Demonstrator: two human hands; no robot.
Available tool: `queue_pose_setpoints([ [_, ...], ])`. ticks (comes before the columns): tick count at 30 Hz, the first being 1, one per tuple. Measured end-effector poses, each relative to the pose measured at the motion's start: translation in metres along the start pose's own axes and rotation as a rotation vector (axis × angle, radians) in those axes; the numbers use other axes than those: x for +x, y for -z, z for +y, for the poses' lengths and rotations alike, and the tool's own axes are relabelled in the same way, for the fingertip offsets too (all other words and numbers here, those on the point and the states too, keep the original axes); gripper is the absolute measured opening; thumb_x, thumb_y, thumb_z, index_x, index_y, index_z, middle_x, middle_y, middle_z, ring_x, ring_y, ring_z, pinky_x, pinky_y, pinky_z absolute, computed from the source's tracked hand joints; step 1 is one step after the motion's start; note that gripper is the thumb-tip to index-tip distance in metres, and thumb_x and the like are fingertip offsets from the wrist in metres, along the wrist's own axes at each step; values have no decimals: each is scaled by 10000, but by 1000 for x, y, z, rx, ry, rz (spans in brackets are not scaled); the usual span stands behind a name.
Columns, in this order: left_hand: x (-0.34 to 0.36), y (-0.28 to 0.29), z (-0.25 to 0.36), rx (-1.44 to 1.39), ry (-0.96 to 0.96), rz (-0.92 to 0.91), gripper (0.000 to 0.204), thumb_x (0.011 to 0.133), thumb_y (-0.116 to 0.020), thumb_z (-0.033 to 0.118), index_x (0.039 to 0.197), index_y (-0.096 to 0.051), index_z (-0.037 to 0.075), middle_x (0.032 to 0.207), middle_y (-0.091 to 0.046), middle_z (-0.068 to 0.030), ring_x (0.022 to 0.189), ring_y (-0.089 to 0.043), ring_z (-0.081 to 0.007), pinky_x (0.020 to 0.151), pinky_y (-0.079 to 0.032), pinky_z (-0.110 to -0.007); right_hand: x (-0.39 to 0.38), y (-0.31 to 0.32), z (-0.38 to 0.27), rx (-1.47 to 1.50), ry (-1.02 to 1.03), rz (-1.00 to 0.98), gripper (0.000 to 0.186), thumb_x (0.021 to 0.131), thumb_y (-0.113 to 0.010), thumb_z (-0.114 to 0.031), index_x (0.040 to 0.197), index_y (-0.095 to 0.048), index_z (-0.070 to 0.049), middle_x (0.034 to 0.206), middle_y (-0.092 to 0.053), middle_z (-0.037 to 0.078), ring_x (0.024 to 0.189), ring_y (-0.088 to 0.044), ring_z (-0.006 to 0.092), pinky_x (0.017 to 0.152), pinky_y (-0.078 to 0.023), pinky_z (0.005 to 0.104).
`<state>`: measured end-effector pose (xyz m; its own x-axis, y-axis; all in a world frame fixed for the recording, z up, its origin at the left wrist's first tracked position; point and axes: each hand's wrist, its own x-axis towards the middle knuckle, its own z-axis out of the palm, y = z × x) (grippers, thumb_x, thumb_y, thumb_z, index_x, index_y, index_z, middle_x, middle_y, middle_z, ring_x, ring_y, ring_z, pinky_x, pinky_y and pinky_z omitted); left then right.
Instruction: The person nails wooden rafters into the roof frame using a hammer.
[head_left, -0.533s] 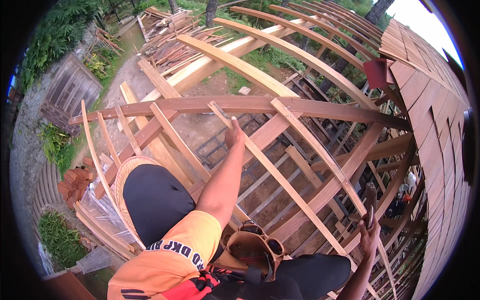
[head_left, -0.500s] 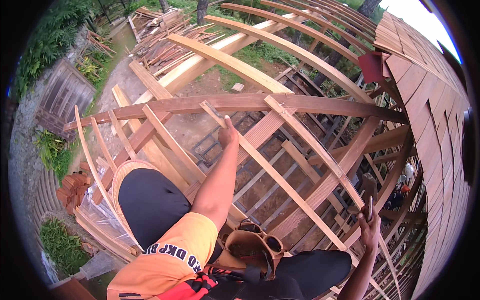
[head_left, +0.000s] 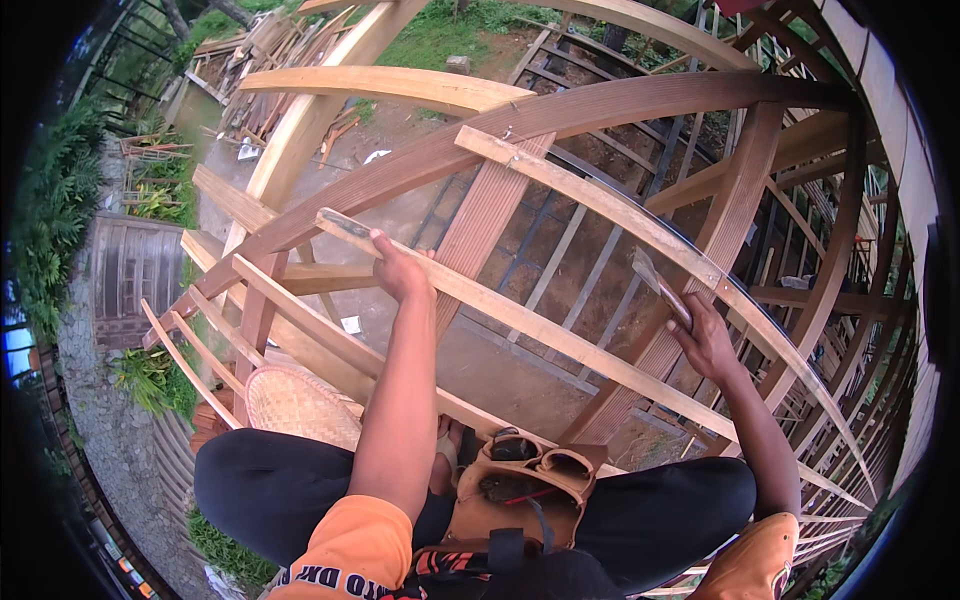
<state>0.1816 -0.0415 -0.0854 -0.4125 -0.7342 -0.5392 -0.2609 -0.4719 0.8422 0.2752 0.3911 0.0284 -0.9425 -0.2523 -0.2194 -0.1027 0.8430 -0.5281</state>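
My left hand is closed around a long pale wooden batten, near its far left end, with the thumb along the top. The batten slants down to the right across the open roof frame. In my right hand is a short hand tool with a flat, grey, blade-like end pointing up and left; its exact kind is unclear. The tool is near a second batten, which crosses the reddish-brown curved beam. A brown leather tool pouch hangs between my thighs.
Several rafters and battens surround me, with gaps down to the ground. A woven hat-like piece lies by my left knee. Shingled roofing rises at the right edge. Below, a lumber pile lies at far left, near a wooden door.
My view has tilted and shifted. My right hand has moved up and inward with the tool, which now points up-left. The left hand still grips the batten.
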Motion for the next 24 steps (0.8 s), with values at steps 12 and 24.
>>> queue_pose_setpoints([
  [12,3,7,0,-1,14,-69,817,940,-547,624,1282,-434,-109,1029,-541,-188,779,-606,-286,690,-584,-450,8,-26,28,-200,81,109,351,709,-716,-21,985,-499,-17,940,-509,197,905,-565,433,785,-474,497],
  [24,-15,-5,9,138,-5,-53,776,972,-516,582,1177,-510,-167,997,-610,-225,760,-656,-315,643,-588,-428,5,-24,29,-235,103,136,350,744,-736,-72,999,-502,-21,949,-517,185,897,-568,421,769,-477,491],
])
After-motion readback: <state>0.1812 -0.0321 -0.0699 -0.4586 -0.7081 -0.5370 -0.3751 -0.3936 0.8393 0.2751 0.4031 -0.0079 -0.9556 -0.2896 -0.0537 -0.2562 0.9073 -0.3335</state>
